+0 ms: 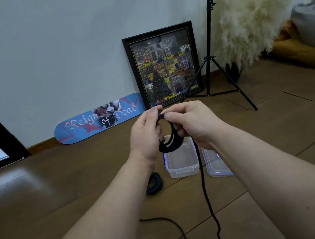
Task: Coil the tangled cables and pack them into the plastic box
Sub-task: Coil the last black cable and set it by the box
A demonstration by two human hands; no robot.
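While the left hand grips the coil, the right hand pinches the cable to lay another loop.

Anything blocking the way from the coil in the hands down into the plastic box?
Nothing visible does. The coil hangs right above the open plastic box; its lid lies beside it, and the box looks empty.

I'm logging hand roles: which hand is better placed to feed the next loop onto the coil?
Probably the right hand: the loose cable hangs below it, while the left hand pinches the coil.
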